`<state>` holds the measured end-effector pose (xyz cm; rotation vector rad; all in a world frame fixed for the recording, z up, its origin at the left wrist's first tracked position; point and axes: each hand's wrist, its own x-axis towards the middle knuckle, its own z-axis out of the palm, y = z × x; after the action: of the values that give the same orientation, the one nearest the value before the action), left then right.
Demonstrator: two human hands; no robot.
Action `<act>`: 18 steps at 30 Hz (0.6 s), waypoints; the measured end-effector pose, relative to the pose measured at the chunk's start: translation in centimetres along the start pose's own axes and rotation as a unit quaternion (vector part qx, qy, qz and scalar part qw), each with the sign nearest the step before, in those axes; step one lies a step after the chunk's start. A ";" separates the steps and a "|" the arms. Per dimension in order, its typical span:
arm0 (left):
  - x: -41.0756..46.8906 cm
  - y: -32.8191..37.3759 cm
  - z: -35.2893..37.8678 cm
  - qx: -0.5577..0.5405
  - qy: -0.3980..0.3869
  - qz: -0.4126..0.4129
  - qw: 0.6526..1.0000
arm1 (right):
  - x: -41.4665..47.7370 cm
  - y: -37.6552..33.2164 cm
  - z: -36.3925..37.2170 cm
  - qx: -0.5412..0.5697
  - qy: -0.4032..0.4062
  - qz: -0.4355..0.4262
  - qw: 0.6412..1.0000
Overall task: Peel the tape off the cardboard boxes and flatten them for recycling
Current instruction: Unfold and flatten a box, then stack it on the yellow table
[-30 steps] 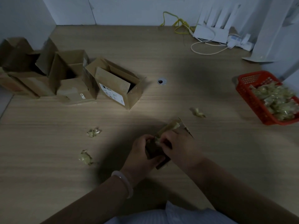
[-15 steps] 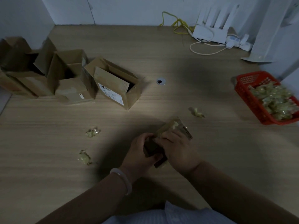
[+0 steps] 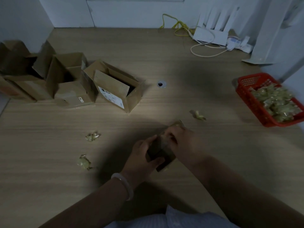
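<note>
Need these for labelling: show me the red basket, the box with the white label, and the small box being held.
red basket [image 3: 250,102], head view, its left wall.
box with the white label [image 3: 111,96], head view, the label.
small box [image 3: 158,148], head view, its dark top face.

Counting two hands, left hand [image 3: 141,156] and right hand [image 3: 185,143], both gripping one small cardboard box [image 3: 160,149]. Counting about four open cardboard boxes [image 3: 111,84] rowed along the tabletop [image 3: 49,170] at left, overlap preventing an exact figure. Counting three loose tape wads [image 3: 93,136], one red basket [image 3: 246,97] heaped with uncountably more, one white router [image 3: 212,36], one yellow cable [image 3: 179,25], one bracelet [image 3: 126,185].
</note>
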<state>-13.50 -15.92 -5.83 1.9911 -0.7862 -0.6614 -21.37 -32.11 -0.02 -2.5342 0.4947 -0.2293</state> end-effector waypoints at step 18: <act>0.5 0.0 -0.5 0.017 -0.020 0.003 1.000 | -1.8 1.9 -0.6 -0.050 0.024 -0.110 0.992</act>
<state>-12.83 -16.07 -5.66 2.0105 -0.8316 -0.6920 -23.72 -33.22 -0.62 -2.6871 0.2490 -0.3568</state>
